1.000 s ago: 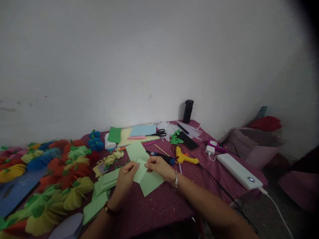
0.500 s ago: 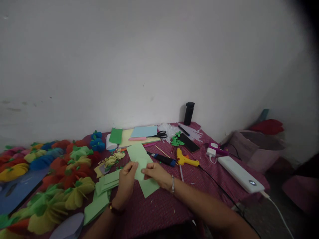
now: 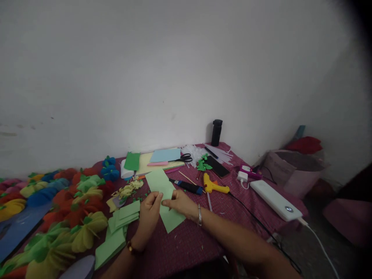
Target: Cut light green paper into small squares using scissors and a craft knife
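A light green paper (image 3: 158, 181) lies in front of me on the cloth, under and between my hands. My left hand (image 3: 150, 212) is closed, thumb and fingers pinched at the paper's left side. Facing it, my right hand (image 3: 180, 204) pinches at the paper's right side with curled fingers. Whether they grip this sheet or a separate green piece over it is hard to see. Left of my left hand is a stack of folded green papers (image 3: 128, 212). A blue-and-black cutter-like tool (image 3: 187, 186) and a yellow glue gun (image 3: 213, 185) lie beyond my right hand.
Colourful paper flowers (image 3: 69, 201) crowd the left side. At the back are coloured sheets (image 3: 165, 155), black scissors (image 3: 184, 158) and a black bottle (image 3: 216, 132). A phone (image 3: 217, 166) and a white power bank (image 3: 274, 199) with a cable lie right; a bag (image 3: 290, 170) stands beyond.
The small green paper held up between my hands is no longer distinct from the sheet below. My hands stay close together. The whole view has shifted slightly.
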The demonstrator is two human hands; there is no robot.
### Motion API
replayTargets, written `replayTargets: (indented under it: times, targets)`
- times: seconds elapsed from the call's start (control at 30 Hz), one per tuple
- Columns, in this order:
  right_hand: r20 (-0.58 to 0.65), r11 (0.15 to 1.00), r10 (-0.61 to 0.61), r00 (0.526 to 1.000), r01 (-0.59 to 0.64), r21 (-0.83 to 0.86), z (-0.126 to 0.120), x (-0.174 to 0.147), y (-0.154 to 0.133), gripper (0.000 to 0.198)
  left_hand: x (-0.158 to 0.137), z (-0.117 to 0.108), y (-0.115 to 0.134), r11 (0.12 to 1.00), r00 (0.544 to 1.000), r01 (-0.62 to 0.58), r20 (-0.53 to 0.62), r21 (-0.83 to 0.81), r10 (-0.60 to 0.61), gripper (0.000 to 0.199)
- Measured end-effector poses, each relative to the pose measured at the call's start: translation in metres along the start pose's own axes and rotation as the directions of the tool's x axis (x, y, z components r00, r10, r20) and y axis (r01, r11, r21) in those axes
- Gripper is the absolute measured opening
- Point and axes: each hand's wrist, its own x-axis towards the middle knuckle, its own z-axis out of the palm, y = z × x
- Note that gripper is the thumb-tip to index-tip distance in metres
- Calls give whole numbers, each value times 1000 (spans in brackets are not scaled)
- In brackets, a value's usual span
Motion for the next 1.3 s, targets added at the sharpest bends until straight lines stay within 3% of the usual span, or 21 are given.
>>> replayTargets:
  times: [0.23, 0.33, 0.47, 0.67, 0.8, 0.9, 1.07, 1.2, 1.3]
  targets:
    - [-216, 976, -179, 960, 202, 87, -25, 8, -9, 42, 3, -3, -9, 983, 993, 116, 47, -146, -110, 30]
    - [-130, 973, -185, 974, 199, 112, -28, 7, -10, 42, 5, -5, -10, 982, 993, 113, 45, -152, -107, 30]
    - [4, 993, -113, 994, 113, -23, -23, 4, -9, 43, 4, -4, -8, 981, 987, 123, 119, -148, -106, 30]
    - [-144, 982, -191, 971, 188, -36, -20, 4, -7, 39, 4, 0, -11, 910, 961, 255, 189, -327, -202, 34]
    - [-194, 978, -207, 959, 204, -35, -19, 2, -11, 35, 4, 6, -15, 953, 947, 233, 270, -194, -176, 29]
    - [-226, 971, -238, 945, 229, -66, -19, 0, -15, 33, 4, 8, -17, 970, 953, 224, 229, -96, -198, 37]
    - [-240, 978, -206, 949, 196, -64, -21, 1, -15, 31, 3, 7, -17, 954, 937, 287, 231, -79, -263, 35]
    - [-209, 981, -193, 959, 188, -44, -20, 0, -9, 33, 5, 5, -14, 976, 966, 201, 181, -79, -184, 31]
    - [-121, 982, -185, 975, 179, -64, -18, -1, -7, 31, 6, 3, -13, 986, 977, 137, 177, -99, -118, 28]
